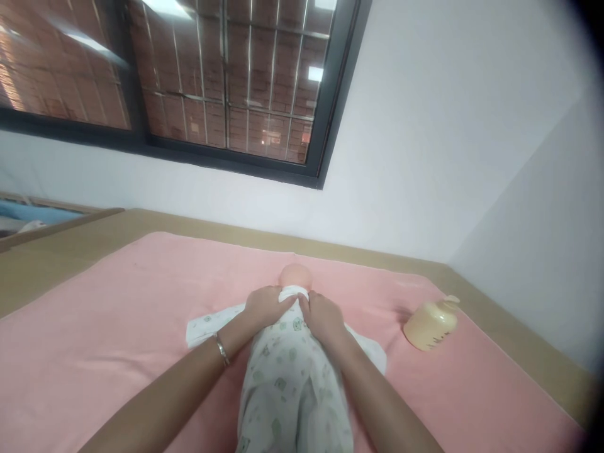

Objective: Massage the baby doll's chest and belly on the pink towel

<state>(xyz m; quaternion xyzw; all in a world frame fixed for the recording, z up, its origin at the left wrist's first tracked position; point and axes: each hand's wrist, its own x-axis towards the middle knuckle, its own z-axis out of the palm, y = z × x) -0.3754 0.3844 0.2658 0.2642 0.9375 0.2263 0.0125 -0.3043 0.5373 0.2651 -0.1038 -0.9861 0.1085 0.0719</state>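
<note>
Left hand (264,307) and right hand (326,318), fingers closed, are gripping one green-printed white cloth garment (290,358); one pink-headed doll (296,275) is lying lengthwise, head pointing away.

I see an evenly bright room under cool, white light, its sources out of sight. Reflections of lamps glare in the window (226,75): long streaks at ten and eleven o'clock, a small square one near twelve. The white wall (401,145) at two o'clock is pale and smooth, greying toward three. Shadows on the pink cloth (132,352) are soft; a faint one lies left of the bottle (427,327) at four o'clock, whose lettering is too blurred for me to read. At six, the printed garment (283,371) looks soft. Wide-angle stretching tilts the straight edges, and blackness swallows the corners at two and four.
</note>
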